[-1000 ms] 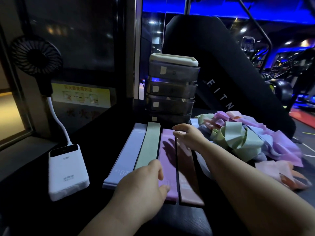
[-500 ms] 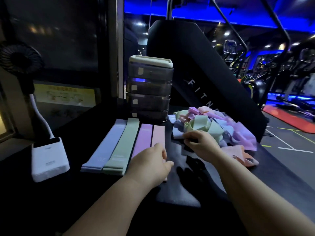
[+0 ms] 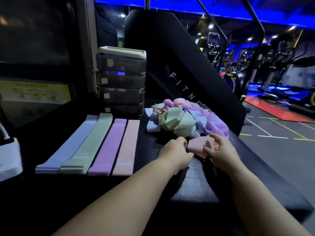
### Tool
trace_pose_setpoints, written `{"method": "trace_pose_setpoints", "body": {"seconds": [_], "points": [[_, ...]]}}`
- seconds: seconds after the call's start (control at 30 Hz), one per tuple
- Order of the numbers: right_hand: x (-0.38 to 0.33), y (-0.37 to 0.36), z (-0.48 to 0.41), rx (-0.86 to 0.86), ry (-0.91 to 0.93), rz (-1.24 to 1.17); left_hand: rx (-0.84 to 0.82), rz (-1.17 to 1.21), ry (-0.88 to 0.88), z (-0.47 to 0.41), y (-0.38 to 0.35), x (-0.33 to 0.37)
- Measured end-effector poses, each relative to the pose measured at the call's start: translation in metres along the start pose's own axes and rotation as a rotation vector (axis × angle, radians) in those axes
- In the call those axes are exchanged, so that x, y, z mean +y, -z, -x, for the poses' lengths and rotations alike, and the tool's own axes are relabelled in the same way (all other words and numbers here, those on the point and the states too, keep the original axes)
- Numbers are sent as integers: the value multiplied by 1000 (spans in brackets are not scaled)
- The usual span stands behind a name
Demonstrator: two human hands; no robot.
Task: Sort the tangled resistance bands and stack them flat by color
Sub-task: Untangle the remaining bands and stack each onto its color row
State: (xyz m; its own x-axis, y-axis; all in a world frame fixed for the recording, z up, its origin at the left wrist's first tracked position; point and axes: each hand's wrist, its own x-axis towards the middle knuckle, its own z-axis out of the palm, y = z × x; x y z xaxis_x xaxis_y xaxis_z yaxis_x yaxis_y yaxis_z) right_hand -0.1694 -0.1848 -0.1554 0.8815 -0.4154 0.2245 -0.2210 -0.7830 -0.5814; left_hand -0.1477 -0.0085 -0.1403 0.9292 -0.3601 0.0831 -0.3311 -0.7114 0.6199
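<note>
Four flat bands lie side by side on the black table: a blue band, a green band, a purple band and a pink band. A tangled pile of bands in green, blue, purple and pink sits to their right. At the pile's near edge lies a loose pink band. My left hand grips its left end and my right hand pinches its right part.
A stack of smoky plastic drawers with a white lid stands behind the flat bands. A white power bank lies at the far left. A black slanted gym panel rises behind the pile. The table edge runs down the right.
Both hands left the flat row and moved right to the pile's near edge, where they took hold of a loose pink band. The camera swung right.
</note>
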Motion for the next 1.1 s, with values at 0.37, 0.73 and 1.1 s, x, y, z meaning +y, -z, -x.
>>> {"method": "trace_pose_setpoints", "body": {"seconds": [0.37, 0.73, 1.1], "points": [[-8, -1, -3, -107, 69, -336, 115, 345, 33, -15, -17, -4], [-1, 19, 8, -129, 49, -577, 147, 837, 117, -11, -8, -18], [3, 32, 12, -222, -14, -618, 51, 1135, 135, -4, 1, -15]]}}
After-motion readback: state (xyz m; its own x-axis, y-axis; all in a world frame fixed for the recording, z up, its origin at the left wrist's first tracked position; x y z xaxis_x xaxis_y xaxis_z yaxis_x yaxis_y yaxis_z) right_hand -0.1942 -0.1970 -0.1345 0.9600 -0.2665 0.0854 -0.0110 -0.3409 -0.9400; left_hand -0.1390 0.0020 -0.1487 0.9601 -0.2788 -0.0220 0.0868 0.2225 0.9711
